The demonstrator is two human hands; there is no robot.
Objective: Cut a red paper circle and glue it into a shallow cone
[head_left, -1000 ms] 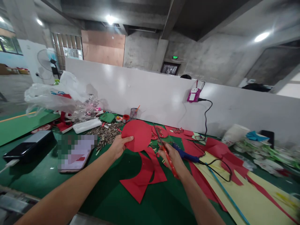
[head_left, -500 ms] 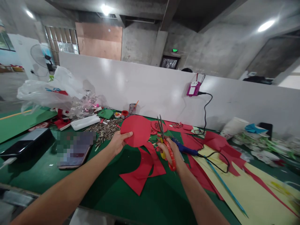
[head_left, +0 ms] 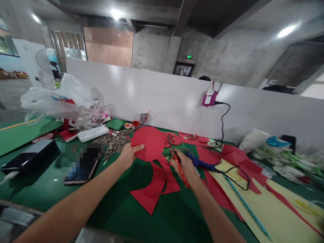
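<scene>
My left hand (head_left: 129, 155) pinches a red paper circle (head_left: 148, 143) at its left edge, thumb on top. A pair of scissors (head_left: 179, 165) with red handles is in my right hand (head_left: 186, 165); the blades point up and away, close to the circle's right edge. Whether they touch the paper I cannot tell. Below the circle, curved red paper offcuts (head_left: 154, 195) lie on the green table (head_left: 121, 209). Just beyond the scissors is a smaller red disc (head_left: 174, 138) with seed-like bits on it.
A blue glue gun (head_left: 199, 162) with a black cord lies right of my right hand. Yellow sheets (head_left: 243, 202) carry a teal pencil (head_left: 246, 204). On the left are a seed-like heap (head_left: 115, 141), a phone (head_left: 82, 168) and a black device (head_left: 30, 158). A white partition (head_left: 167, 98) stands behind.
The scissors have turned edge-on and moved slightly left, closer to the circle's right edge. My left hand still holds the circle in nearly the same place.
</scene>
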